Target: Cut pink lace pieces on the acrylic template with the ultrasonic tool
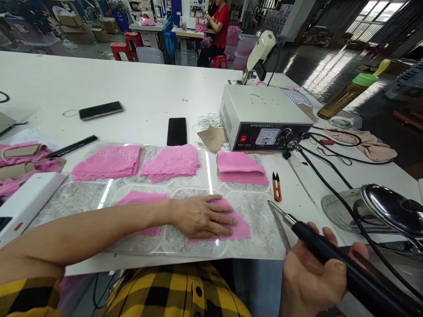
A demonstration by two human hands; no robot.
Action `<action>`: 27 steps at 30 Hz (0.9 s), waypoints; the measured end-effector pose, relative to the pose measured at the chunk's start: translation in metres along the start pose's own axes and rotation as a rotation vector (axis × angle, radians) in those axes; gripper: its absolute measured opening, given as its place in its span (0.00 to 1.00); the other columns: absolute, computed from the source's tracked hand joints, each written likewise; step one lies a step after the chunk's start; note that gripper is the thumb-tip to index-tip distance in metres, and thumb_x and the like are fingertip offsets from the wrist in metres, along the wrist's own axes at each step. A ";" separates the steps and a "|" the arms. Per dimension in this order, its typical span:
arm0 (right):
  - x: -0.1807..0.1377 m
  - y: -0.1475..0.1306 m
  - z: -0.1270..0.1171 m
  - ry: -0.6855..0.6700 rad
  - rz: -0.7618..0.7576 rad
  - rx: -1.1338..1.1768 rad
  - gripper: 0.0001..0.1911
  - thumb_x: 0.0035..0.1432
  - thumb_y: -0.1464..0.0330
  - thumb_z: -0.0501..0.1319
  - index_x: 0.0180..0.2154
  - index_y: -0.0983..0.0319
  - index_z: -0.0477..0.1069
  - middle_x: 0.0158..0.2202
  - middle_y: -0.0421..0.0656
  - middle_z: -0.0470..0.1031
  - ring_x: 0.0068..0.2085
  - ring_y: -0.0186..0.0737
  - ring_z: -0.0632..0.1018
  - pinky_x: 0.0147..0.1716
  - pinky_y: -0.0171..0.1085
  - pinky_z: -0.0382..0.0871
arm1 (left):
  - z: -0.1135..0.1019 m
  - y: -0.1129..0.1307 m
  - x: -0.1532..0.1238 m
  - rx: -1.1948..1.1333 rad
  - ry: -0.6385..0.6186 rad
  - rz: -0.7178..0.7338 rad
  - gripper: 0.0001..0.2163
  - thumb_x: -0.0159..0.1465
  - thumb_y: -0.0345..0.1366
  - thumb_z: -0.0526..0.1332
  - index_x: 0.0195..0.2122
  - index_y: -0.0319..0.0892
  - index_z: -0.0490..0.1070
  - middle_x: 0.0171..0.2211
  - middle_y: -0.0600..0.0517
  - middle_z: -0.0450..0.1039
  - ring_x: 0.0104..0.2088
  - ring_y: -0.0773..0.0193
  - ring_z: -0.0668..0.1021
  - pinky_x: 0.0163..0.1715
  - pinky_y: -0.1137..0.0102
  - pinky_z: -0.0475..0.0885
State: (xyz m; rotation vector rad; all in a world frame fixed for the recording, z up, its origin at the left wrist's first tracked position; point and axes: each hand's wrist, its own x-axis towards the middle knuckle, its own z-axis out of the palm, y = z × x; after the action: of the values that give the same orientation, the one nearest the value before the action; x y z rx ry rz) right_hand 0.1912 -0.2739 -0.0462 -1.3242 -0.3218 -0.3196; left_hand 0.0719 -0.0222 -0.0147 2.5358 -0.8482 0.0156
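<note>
My left hand (201,215) lies flat, fingers stretched out, on a pink fabric piece (239,226) spread over a marbled work mat (79,198). My right hand (312,275) is closed round a black handheld cutter tool (325,253) whose metal tip points up and left, near the mat's right edge. A black cable runs from the tool toward a white control box (261,116) with a dial and red switch.
Two pink lace stacks (109,160) (172,162) and folded pink fabric (241,169) lie along the mat's far side. Orange snips (276,186), two phones (176,130) (101,110), a steel lid (390,207) and a bottle (350,90) sit around. A person in red (220,24) works far behind.
</note>
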 end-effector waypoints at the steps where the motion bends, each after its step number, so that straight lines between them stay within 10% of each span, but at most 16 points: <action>1: 0.007 -0.002 0.003 0.021 -0.006 0.003 0.24 0.62 0.67 0.50 0.59 0.51 0.63 0.55 0.45 0.69 0.60 0.56 0.69 0.56 0.63 0.65 | 0.000 0.000 0.000 0.009 0.001 0.006 0.17 0.70 0.40 0.55 0.60 0.55 0.68 0.62 0.56 0.65 0.66 0.60 0.64 0.69 0.58 0.46; 12: 0.003 -0.058 -0.003 0.022 -0.038 -0.058 0.16 0.57 0.67 0.47 0.33 0.49 0.73 0.32 0.47 0.61 0.29 0.48 0.62 0.30 0.52 0.59 | 0.000 0.000 0.001 -0.022 -0.050 -0.010 0.17 0.70 0.40 0.53 0.59 0.52 0.68 0.64 0.55 0.62 0.67 0.58 0.61 0.69 0.58 0.42; 27: 0.001 -0.072 0.023 0.004 0.116 -0.047 0.07 0.45 0.66 0.51 0.27 0.55 0.67 0.27 0.40 0.63 0.27 0.43 0.60 0.27 0.45 0.55 | 0.002 -0.004 0.002 0.024 -0.024 0.059 0.17 0.70 0.39 0.55 0.58 0.45 0.69 0.63 0.50 0.64 0.65 0.53 0.64 0.68 0.52 0.46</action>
State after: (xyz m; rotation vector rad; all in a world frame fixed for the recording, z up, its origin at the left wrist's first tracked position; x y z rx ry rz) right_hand 0.1617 -0.2672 0.0234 -1.3822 -0.2346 -0.2335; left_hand 0.0753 -0.0210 -0.0184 2.5368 -0.9380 0.0137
